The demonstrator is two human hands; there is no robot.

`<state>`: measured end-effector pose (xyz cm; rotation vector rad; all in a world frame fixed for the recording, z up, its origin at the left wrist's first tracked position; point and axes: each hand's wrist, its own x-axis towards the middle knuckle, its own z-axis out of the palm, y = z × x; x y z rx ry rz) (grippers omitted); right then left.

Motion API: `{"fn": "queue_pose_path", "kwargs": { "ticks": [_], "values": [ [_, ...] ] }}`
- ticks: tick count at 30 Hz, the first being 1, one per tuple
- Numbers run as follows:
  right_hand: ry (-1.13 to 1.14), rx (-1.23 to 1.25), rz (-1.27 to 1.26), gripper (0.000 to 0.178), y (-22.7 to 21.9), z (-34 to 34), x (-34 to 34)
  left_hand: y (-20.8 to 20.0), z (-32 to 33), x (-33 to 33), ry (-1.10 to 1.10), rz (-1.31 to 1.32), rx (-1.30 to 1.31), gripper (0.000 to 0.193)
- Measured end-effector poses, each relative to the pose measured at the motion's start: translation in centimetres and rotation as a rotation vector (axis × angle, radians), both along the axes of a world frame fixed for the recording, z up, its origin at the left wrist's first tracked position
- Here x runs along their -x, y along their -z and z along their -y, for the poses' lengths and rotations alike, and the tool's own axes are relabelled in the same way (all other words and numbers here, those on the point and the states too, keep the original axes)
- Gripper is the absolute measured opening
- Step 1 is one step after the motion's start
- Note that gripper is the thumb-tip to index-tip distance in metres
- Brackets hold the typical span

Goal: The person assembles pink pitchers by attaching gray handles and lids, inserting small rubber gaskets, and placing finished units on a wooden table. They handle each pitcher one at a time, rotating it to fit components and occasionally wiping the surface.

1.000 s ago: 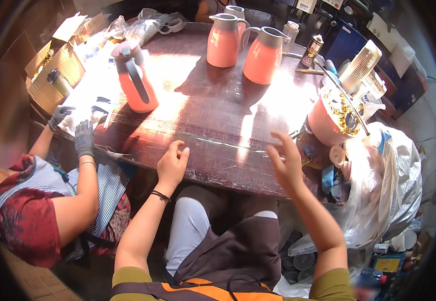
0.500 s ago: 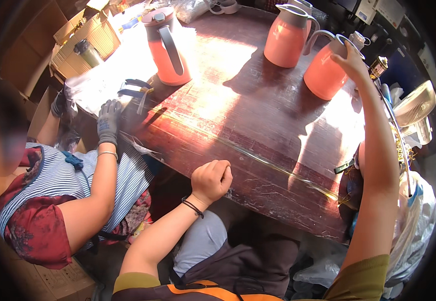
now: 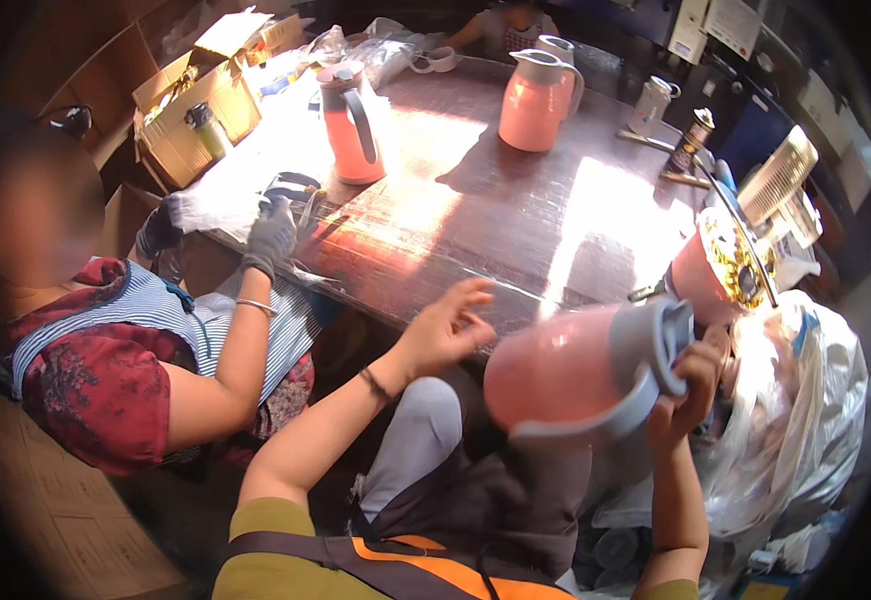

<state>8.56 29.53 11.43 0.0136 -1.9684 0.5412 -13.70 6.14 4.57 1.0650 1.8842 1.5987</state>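
Over my lap, at the table's near edge, a coral-pink insulated jug (image 3: 553, 368) with a grey neck lies tipped nearly level, its base to the left and its grey handle underneath. My right hand (image 3: 693, 385) grips it by the grey rim. Close to the base, my left hand (image 3: 447, 328) is raised with fingers apart and holds nothing. Another jug (image 3: 353, 145) stands upright at the table's left side. Farther back is an upright jug (image 3: 530, 108), partly hiding one more behind it.
A co-worker in grey gloves (image 3: 273, 238) handles white wrapping at the left of the dark red table (image 3: 425, 265). Back right are a metal bottle (image 3: 652, 105) and a can (image 3: 692, 140). A fan (image 3: 780, 180), a pink bin (image 3: 700, 265) and plastic bags (image 3: 805, 400) line the right side.
My right hand has brought the jug from the far right of the table to above my lap and tipped it. My left hand has opened from its curled shape. The view has shifted.
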Motion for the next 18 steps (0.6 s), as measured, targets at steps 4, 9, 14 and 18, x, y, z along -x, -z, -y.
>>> {"fn": "queue_pose_path", "kwargs": {
  "ticks": [4, 9, 14, 18],
  "values": [
    [-0.269, 0.059, 0.167, 0.053, 2.5, 4.6, -5.3, -8.0, 0.6, -7.7, 0.487, -0.568, 0.064, 0.088],
    [-0.387, 0.558, 0.373, 0.03, 7.4, 9.0, -9.9, -6.5, 0.5, -12.1, 0.524, -0.947, 0.126, 0.085],
    [-0.368, 0.658, 0.305, 0.031, 8.2, 9.6, -12.6, -6.9, -0.2, -15.7, 0.725, -0.974, 0.117, 0.042],
    [-0.139, 1.279, 0.506, 0.017, 14.8, 6.4, -20.5, -7.4, -1.6, -15.6, 0.707, -0.721, 0.246, 0.035]
  ]
}}
